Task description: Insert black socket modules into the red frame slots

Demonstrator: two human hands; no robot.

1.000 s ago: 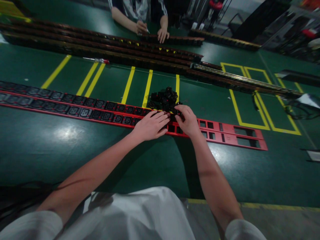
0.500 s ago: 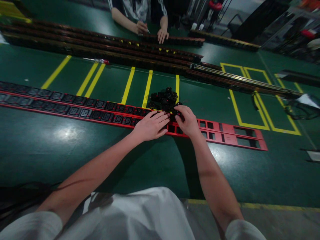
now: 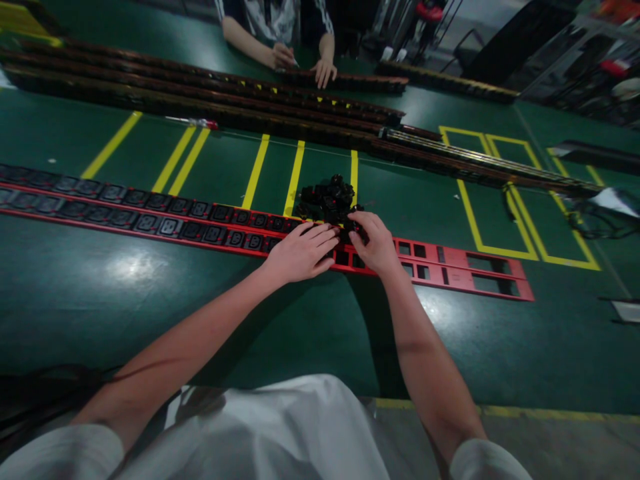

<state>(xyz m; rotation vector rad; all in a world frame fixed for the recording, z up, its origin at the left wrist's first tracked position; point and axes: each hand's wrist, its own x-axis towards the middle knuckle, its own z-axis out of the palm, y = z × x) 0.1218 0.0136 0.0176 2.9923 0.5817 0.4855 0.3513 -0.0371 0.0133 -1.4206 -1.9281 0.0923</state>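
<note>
Two long red strips [image 3: 457, 270] lie side by side across the green table, with black outlet sockets [image 3: 215, 233] filling the left part and bare square openings at the right. My left hand [image 3: 303, 253] rests flat over the strips, fingers stretched to the right, covering some sockets. Just right of it, my right hand [image 3: 377, 243] is closed, thumb and fingers pinched around a small black outlet socket [image 3: 360, 230] above the openings. A loose pile of black sockets [image 3: 330, 197] sits directly behind both hands.
Several long dark strips [image 3: 200, 100] lie across the table farther back, a red-handled screwdriver [image 3: 203, 123] in front of them. A person's hands [image 3: 324, 70] are at work across the table. Yellow tape lines [image 3: 257, 170] mark the surface. Black cables [image 3: 600, 217] lie at the right.
</note>
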